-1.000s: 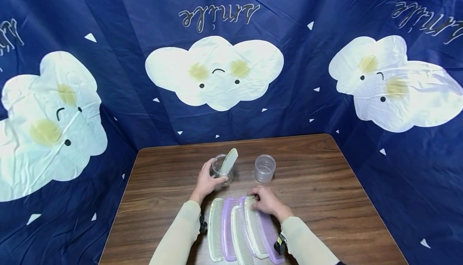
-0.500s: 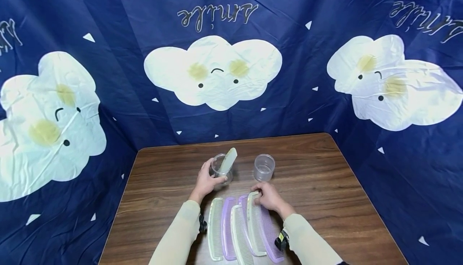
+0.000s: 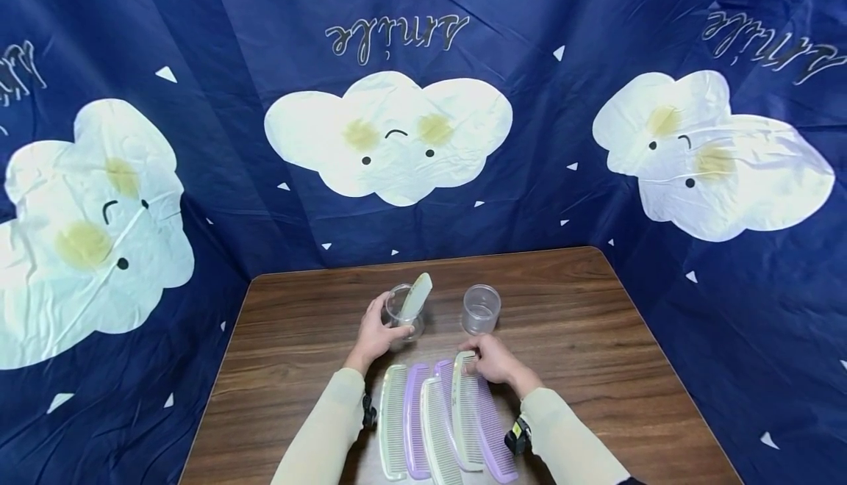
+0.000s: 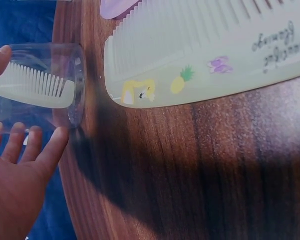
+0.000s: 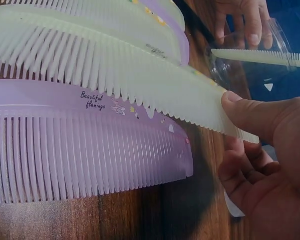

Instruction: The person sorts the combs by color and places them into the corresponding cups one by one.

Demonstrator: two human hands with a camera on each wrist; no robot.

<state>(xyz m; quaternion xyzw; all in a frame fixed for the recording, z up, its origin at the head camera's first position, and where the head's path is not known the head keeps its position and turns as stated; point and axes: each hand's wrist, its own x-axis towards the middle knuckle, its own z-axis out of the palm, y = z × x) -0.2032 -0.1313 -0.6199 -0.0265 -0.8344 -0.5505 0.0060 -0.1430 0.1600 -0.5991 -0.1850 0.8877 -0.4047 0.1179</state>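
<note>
In the head view my left hand grips a clear plastic cup, thumb on one side and fingers on the other. A pale green comb leans inside that cup, its end above the rim. My right hand pinches the far end of another pale green comb between thumb and fingers; this end is lifted in the right wrist view. Beneath and beside the pinched comb lies a purple comb printed with small pictures. Some of the overlapped combs are partly hidden.
A second clear cup stands beyond my right hand. Several more combs lie side by side near me, including a pale green one and a purple one. A blue cloud-printed curtain surrounds the brown wooden table.
The right hand has moved slightly right and away from me, shifting the pinched pale green comb with it and lifting its end. The left hand stays on the cup.
</note>
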